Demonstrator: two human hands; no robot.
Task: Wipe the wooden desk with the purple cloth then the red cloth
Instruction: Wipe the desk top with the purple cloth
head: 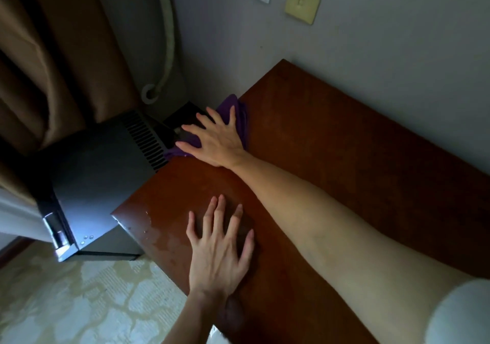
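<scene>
While left hand [217,248] rests flat, right hand [214,139] presses purple cloth [238,115] on wooden desk [331,158].

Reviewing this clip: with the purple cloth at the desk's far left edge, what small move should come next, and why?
Probably drag the purple cloth back toward the person across the wooden desk. The right hand presses it flat at the far edge beside the dark appliance, and wet patches show near the left hand, which rests flat on the desk.

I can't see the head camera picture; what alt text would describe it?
A person's right hand presses a purple cloth flat at the far corner of a wooden desk, while the left hand rests open nearer. A dark grey appliance stands beside the desk.
</scene>
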